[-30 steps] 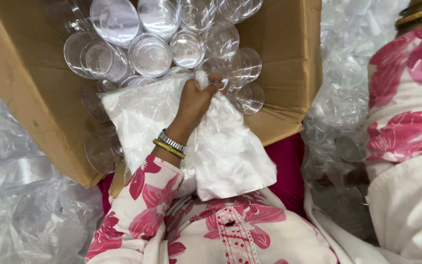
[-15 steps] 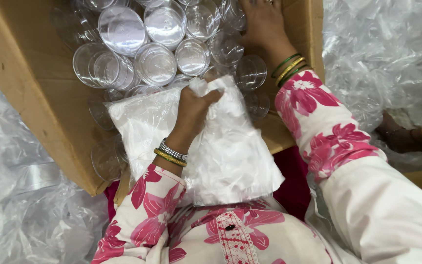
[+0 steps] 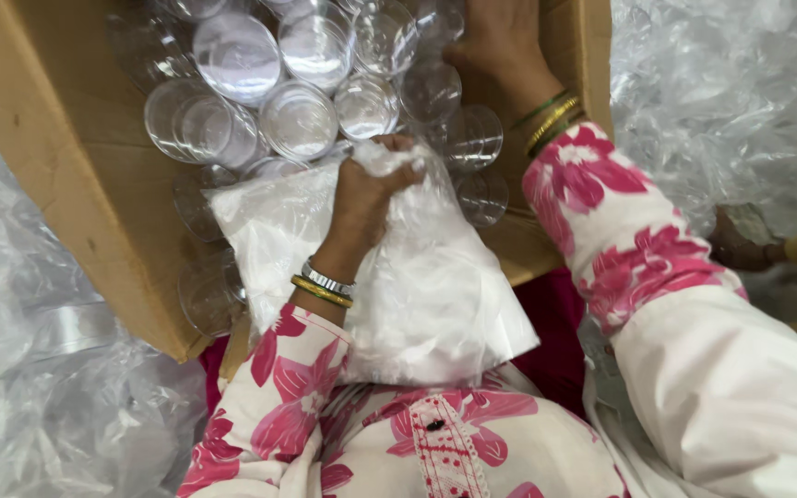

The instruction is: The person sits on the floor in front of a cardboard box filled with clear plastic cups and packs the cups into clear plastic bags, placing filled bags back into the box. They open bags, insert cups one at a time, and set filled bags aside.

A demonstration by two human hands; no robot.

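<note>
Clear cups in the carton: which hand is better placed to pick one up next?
Right, probably. The right hand is free and already rests among the clear cups inside the carton, while the left hand has its grip closed on the plastic bag.

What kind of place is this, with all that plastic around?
Probably a small packing workplace, perhaps home-based. A cardboard box is full of clear plastic cups, the left hand grips a white-filled plastic bag, the right hand reaches into the box, and crumpled plastic sheeting lies around.
</note>
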